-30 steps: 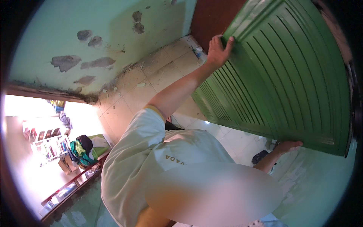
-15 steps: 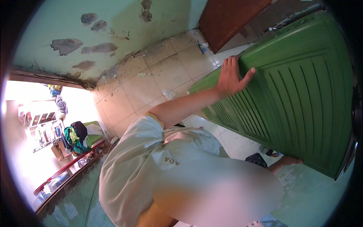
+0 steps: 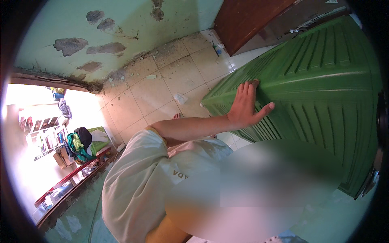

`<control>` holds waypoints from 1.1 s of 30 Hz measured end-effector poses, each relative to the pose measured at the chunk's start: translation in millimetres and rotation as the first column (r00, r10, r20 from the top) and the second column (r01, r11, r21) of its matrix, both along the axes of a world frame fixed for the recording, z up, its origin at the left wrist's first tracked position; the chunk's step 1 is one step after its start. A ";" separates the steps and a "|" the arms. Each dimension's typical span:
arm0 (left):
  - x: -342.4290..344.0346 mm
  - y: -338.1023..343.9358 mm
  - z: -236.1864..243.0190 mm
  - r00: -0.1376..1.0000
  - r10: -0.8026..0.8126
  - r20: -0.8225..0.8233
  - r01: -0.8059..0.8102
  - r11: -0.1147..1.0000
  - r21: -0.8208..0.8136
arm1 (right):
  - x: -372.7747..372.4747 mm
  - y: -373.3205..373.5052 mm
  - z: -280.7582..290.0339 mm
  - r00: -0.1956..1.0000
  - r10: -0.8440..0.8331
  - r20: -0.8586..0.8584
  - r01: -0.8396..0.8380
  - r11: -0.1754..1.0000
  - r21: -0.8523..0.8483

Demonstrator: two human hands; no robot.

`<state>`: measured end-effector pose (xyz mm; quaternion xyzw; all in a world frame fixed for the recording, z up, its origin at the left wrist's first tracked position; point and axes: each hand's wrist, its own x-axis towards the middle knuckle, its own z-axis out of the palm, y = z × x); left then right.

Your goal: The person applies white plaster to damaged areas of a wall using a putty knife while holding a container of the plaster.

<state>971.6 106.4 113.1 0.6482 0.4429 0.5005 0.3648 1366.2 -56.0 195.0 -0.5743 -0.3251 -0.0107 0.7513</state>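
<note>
My left hand [image 3: 247,109] rests on a large green slatted piece [image 3: 320,109], at the ridge between two of its faces, thumb spread away from the fingers. The piece fills the right side of the head view and is tilted. My forearm crosses the white T-shirt on my body. A blurred oval covers the lower middle and the bottom of the green piece; my right hand is hidden. A bare foot [image 3: 176,116] shows on the tiles below my forearm.
Tiles [image 3: 154,93] with scattered debris lie beside a patchy wall [image 3: 121,24]. A brown door [image 3: 247,20] stands behind the green piece. At left, a bright doorway shows a white rack [image 3: 48,139], clothes [image 3: 81,143] and a red rail [image 3: 71,178].
The green piece has turned, showing a second slatted face and uncovering more of the brown door. My left hand has moved right and down; my right hand has gone from sight.
</note>
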 end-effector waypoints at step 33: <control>-46.6 -15.9 -13.3 0.956 -0.260 0.135 0.263 0.965 -0.003 | 26.5 -29.9 -11.4 0.978 -0.154 0.143 0.178 0.968 -0.177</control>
